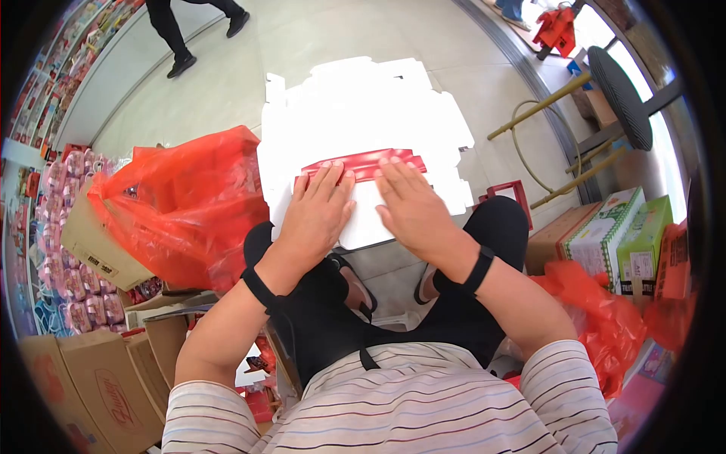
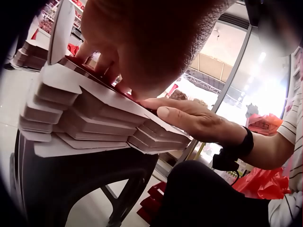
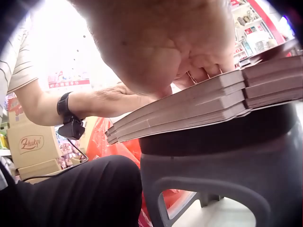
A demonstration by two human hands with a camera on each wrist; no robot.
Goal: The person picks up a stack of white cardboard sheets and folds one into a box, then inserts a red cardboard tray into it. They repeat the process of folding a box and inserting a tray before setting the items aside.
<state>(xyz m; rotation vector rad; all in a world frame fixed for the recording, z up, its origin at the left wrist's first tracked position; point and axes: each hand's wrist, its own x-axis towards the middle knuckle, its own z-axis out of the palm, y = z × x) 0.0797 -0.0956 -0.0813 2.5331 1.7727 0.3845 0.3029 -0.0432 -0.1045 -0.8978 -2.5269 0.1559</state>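
White flat box blanks (image 1: pixel 355 106) lie in a pile on a dark grey plastic stool (image 3: pixel 208 168). Across the top blank runs a glossy red strip of card (image 1: pixel 366 160), folded over along the near part. My left hand (image 1: pixel 321 216) rests on the strip's left part, fingers extended and pointing away from me. On its right part my right hand (image 1: pixel 420 216) presses with extended fingers. Both wrist views show the layered card edges (image 2: pixel 94 118) of the pile under the palms. Part of the red strip is hidden beneath the fingers.
Left of the stool lies a large red plastic bag (image 1: pixel 197 197) over a cardboard box (image 1: pixel 98 242). Brown cartons (image 1: pixel 106 393) stand at lower left. On the right are a round-seated stool (image 1: pixel 620 98), printed boxes (image 1: pixel 605 227) and another red bag (image 1: pixel 590 310). A person's legs (image 1: pixel 170 34) show at the far left.
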